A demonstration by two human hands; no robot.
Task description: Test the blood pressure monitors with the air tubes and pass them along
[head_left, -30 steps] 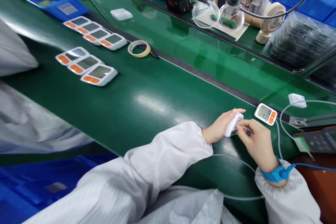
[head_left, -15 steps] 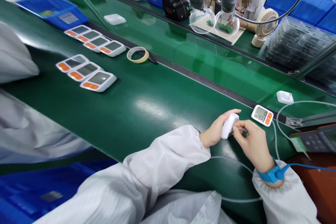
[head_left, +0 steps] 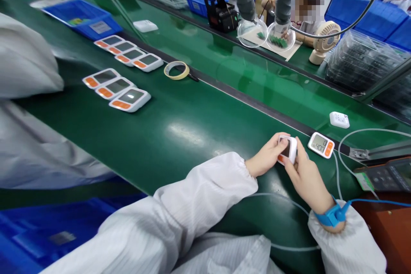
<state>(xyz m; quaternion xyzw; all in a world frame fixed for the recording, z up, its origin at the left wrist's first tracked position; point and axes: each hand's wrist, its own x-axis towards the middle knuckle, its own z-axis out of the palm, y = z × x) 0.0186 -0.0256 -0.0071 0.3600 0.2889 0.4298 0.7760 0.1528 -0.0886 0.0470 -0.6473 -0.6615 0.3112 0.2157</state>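
Observation:
Between my two hands is a small white monitor with a dark screen and orange buttons, its screen side facing me. My left hand grips its left side, thumb across the screen. On the other side, my right hand holds the right edge and lower corner; a blue strap circles that wrist. Just right of my hands lies another monitor with a lit display and a tube at its side. Farther left, several similar monitors lie in two overlapping rows, their screens up.
A tape roll lies by the dark rail. A blue bin stands at the far left. White units move on the green belt beyond. A handheld meter sits right. A co-worker's sleeve reaches in from the left.
The monitor in my hands has turned from edge-on to screen side up. My right fingers have gone from a pinch at its back to gripping its side. The white units on the belt have shifted.

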